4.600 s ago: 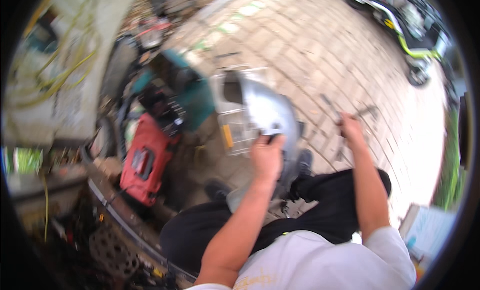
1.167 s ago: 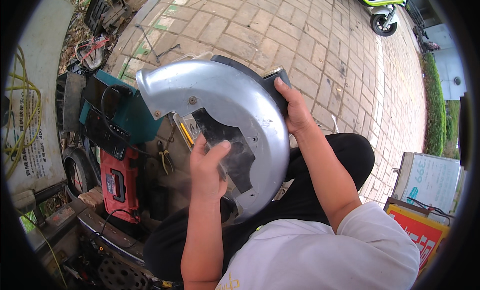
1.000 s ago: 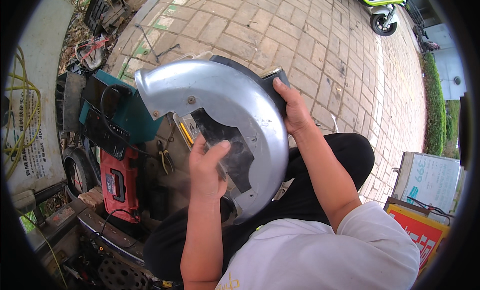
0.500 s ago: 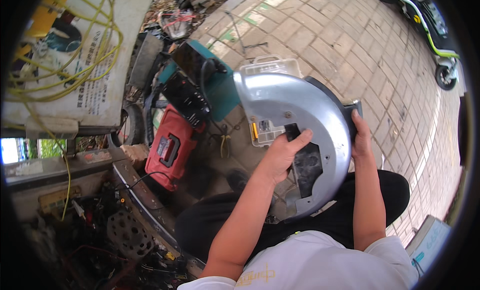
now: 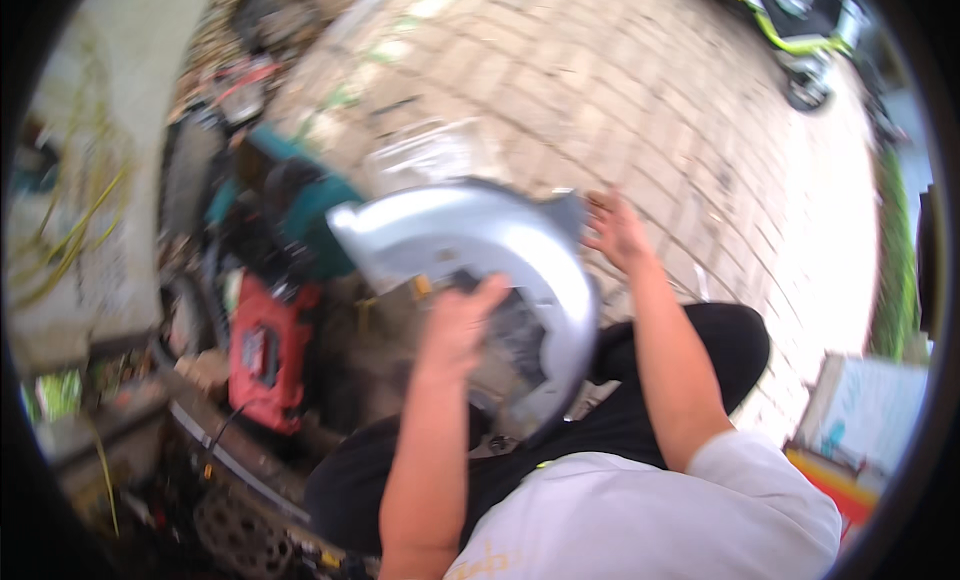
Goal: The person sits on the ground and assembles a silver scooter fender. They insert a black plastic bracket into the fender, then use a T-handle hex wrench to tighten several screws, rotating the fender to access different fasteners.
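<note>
A silver curved fender (image 5: 560, 280) with a black flap (image 5: 565, 218) at its far right end is tilted over my lap. My left hand (image 5: 455, 325) is closed on the inner edge of its cutout, thumb on the silver face; the hand is blurred. My right hand (image 5: 622, 235) is just beside the black flap, fingers apart, with no grip on the fender that I can see. Dark material (image 5: 520, 335) shows through the cutout.
A red tool case (image 5: 265, 350) stands at the left, beside a teal case (image 5: 320, 205). A clear plastic box (image 5: 440, 155) lies beyond the fender. At the left is a white panel with yellow cable (image 5: 75, 245). A scooter wheel (image 5: 805, 90) is at the far right.
The whole view has shifted, so the surroundings sit further left. My right hand has come off the flap and its fingers have spread. My left hand still holds the fender.
</note>
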Available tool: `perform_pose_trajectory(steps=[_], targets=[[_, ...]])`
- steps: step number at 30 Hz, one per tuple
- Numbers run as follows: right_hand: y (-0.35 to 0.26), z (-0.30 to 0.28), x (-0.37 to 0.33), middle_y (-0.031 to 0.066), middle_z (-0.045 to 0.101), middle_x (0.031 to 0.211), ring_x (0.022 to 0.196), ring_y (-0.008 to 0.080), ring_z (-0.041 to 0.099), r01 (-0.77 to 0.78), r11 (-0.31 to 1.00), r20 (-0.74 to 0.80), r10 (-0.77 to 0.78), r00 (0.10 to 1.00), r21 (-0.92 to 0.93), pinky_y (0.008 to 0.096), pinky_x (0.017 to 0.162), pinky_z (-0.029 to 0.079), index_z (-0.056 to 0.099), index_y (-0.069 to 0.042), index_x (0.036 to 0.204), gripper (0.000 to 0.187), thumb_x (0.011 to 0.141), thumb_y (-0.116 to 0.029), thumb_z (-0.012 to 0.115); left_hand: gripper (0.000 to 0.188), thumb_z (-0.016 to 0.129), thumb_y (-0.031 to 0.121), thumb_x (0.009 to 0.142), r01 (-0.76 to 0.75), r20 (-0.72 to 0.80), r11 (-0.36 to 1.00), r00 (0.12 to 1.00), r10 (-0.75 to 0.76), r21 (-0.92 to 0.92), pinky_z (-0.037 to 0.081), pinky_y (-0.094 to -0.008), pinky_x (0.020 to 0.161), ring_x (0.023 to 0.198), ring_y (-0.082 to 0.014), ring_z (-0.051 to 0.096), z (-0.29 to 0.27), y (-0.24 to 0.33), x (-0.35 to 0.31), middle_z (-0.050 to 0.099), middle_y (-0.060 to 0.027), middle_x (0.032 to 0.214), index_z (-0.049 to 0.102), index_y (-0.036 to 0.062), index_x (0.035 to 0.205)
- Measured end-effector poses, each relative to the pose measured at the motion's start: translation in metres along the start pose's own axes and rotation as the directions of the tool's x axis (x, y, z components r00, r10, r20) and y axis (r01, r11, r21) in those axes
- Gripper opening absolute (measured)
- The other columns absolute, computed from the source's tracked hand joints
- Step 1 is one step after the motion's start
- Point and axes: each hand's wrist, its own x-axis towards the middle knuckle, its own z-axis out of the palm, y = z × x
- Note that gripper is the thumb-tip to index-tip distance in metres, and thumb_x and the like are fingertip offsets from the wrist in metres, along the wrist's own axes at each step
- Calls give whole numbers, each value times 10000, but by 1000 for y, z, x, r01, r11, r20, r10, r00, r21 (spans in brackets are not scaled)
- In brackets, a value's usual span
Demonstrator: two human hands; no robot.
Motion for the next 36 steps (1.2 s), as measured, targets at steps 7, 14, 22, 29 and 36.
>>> perform_pose_trajectory(steps=[7, 14, 22, 29, 36], targets=[[83, -125, 65, 67, 686, 792, 781, 231, 673, -305, 885, -708, -39, 705, -352, 463, 697, 528, 701, -46, 958, 161, 862, -174, 713, 367, 728, 162, 936, -45, -89, 998, 995, 49, 40, 537, -356, 861, 978, -194, 653, -12, -1, 2, 665, -69, 1113, 604, 0, 1241], [116, -119, 100, 183, 722, 1000, 987, 357, 685, -237, 401, -399, -388, 831, -885, 430, 886, 542, 735, -56, 939, 185, 805, -171, 681, 375, 691, 93, 936, 7, -191, 997, 981, 8, 78, 475, -350, 952, 1074, -212, 609, -12, -6, 5, 639, -96, 1203, 596, -47, 1270], [134, -113, 128, 207, 696, 1024, 1022, 387, 655, -109, 426, -305, -424, 853, -898, 455, 905, 524, 696, -37, 1012, 278, 805, -218, 735, 424, 746, 126, 906, 8, -252, 997, 968, 11, 73, 479, -368, 955, 1071, -216, 613, -12, -10, 11, 639, -93, 1199, 597, -21, 1274], [149, -120, 158, 221, 710, 892, 887, 382, 688, -142, 295, -264, -430, 864, -945, 461, 802, 539, 698, 5, 902, 239, 792, -207, 705, 297, 737, 237, 937, 14, -145, 999, 989, -9, 35, 492, -282, 854, 920, -110, 620, -8, -15, 14, 682, 0, 1035, 687, 23, 1136], [75, -103, 137, 175, 719, 829, 817, 269, 715, -57, 406, -237, -408, 882, -912, 379, 742, 546, 689, 16, 957, 210, 820, -142, 672, 283, 717, 222, 955, 5, -64, 996, 998, 0, 87, 497, -296, 857, 944, -108, 615, 14, -4, 8, 684, -13, 1054, 686, 14, 1145]])
